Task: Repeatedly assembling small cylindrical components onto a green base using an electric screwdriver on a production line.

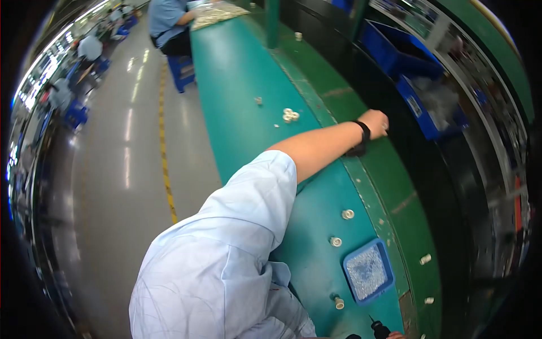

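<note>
Fingers of the left hand (374,122) look curled, but can't tell if they're pinching anything; the right hand (397,335) is mostly cropped, so no clue how its fingers sit. Biggest stuff first: long green bench (231,73), then the black strip (407,133) alongside, right where the left hand's reaching. Nearer, a blue tray (387,257) of tiny shiny pieces (366,273), a black driver (380,328) by the right hand, white fittings (336,242) scattered on the bench. My guess: pickup or drop-off step; next probably calls for lining driver up with a fitting.
</note>
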